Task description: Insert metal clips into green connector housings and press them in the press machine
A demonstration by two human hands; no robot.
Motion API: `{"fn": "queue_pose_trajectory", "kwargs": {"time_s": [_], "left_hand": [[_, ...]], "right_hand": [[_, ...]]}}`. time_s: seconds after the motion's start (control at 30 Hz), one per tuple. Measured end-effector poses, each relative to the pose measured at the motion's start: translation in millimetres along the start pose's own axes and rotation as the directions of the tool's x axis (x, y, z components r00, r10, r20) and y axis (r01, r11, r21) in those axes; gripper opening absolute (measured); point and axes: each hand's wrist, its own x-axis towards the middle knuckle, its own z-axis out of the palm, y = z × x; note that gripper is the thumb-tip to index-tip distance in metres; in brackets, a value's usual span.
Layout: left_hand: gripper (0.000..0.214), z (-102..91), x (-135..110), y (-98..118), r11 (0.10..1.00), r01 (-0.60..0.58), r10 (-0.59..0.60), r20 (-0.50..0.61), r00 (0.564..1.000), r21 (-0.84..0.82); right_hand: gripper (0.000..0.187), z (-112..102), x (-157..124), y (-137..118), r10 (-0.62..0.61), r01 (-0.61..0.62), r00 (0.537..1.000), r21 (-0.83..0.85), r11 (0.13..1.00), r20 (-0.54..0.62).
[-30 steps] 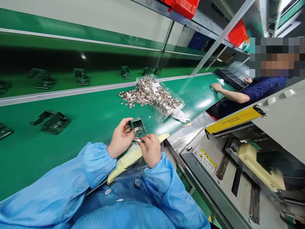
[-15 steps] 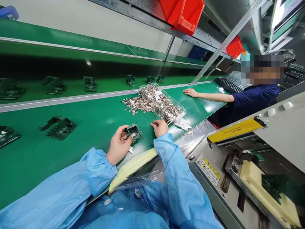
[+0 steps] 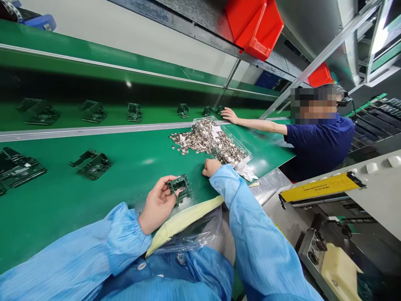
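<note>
1. Green assembly (image 3: 187,185), held at centre above the near edge of the green table (image 3: 53,200), is matched at far left by loose assemblies (image 3: 94,165), set well apart, perhaps so that each can be lifted singly.
2. Left hand (image 3: 157,205): the assembly is clamped between thumb and fingers at its left side, apparently so that its open middle is left uncovered.
3. Pale-yellow strip (image 3: 184,223): it is laid along the near edge, possibly as padding for the forearms.
4. Small metal parts (image 3: 189,143): they are spread on the table and heaped in the clear tray (image 3: 249,159), presumably to be kept within reach.
5. Right hand (image 3: 212,168): it is held near the tray's front side with fingers curled; whether the tips are together or closed on a part cannot be told.
6. Co-worker's hand (image 3: 230,116): it is extended beyond the tray, near assemblies behind the metal rail (image 3: 94,133).
</note>
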Motion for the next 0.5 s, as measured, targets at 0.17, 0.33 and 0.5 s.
{"fn": "queue_pose_trajectory", "kwargs": {"time_s": [0.17, 0.33, 0.5], "left_hand": [[0.04, -14.0, -12, 2, 1.0, 0.015, -0.015, -0.034, 0.999, 0.004], [0.041, -10.8, -13, -2, 0.998, 0.051, -0.052, -0.031, 0.998, -0.041], [0.036, -6.2, -20, -4, 1.0, 0.014, -0.014, 0.007, 1.0, -0.015]], "right_hand": [[0.01, 4, -31, 11, 0.001, 0.024, 0.996, 0.277, 0.96, -0.089], [0.01, 21, -120, -25, 0.05, 0.129, 0.934, 0.465, 0.876, -0.354], [0.011, 48, -174, -84, 0.111, 0.543, 0.629, 0.537, 0.646, -0.77]]}}
